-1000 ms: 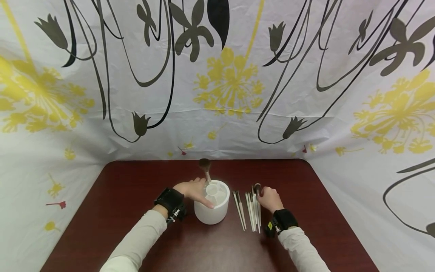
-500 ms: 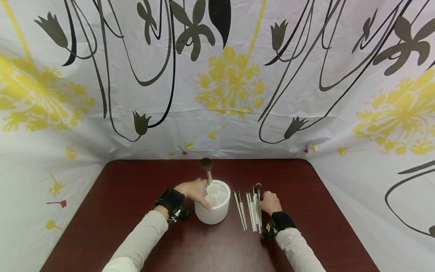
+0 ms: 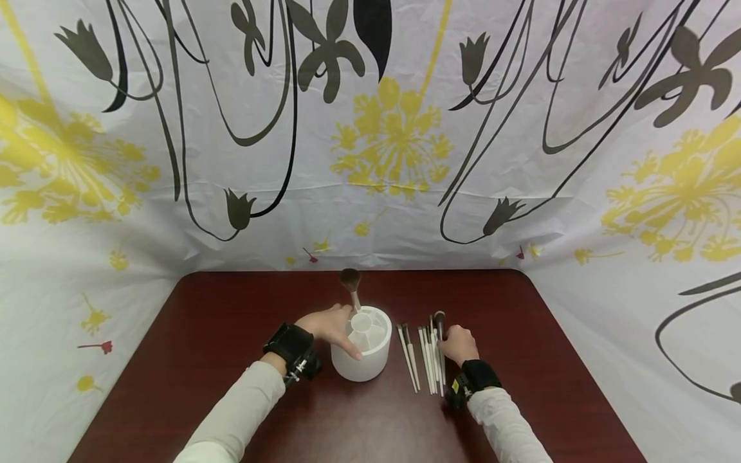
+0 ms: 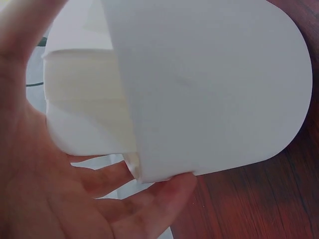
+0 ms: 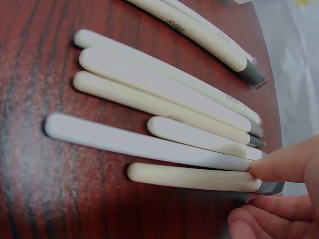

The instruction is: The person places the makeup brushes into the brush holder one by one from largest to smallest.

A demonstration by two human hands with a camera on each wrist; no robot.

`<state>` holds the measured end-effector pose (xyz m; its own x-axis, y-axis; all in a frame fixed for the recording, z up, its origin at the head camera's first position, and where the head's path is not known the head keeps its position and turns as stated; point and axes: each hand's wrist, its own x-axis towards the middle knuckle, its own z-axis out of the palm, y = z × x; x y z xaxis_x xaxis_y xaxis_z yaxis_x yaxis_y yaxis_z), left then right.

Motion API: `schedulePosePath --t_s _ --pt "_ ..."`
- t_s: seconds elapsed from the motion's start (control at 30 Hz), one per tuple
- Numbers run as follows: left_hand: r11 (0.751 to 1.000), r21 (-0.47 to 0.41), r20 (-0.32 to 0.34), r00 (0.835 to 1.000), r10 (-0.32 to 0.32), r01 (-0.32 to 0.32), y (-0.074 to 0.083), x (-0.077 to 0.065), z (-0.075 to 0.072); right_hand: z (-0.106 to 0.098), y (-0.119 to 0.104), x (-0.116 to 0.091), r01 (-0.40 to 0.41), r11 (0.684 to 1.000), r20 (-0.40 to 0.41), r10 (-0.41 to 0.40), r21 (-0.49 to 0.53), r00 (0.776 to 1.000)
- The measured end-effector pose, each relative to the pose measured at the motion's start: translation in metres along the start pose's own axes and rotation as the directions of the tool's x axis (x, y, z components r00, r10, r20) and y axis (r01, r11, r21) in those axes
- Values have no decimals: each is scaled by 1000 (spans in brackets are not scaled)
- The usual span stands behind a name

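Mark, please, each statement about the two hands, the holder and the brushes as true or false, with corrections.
1. The left hand holds the white holder. True.
2. A brush stands head downward in it. False: the standing brush has its dark head at the top.
3. The right hand is at the loose brushes. True.
4. All loose brushes lie in one group. False: two brushes lie apart from the others, nearer the holder.
5. The holder is divided inside. True.
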<state>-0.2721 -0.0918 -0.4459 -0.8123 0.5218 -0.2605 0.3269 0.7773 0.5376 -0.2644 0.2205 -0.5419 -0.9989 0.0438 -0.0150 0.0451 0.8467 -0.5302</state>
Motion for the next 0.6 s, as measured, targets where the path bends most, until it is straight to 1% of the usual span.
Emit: schedulePosePath --t_s 0.17,0.33,0.6 --pt "1000 -19 3 1000 3 -3 0 0 0 2 2 1 -5 1000 -3 5 8 1000" --pt "1000 -30 21 1000 6 -5 -1 0 -1 3 3 1 -18 1000 2 18 16 1000" --pt "1000 -18 38 999 10 -9 -2 1 -3 5 5 4 -38 999 5 38 18 999"
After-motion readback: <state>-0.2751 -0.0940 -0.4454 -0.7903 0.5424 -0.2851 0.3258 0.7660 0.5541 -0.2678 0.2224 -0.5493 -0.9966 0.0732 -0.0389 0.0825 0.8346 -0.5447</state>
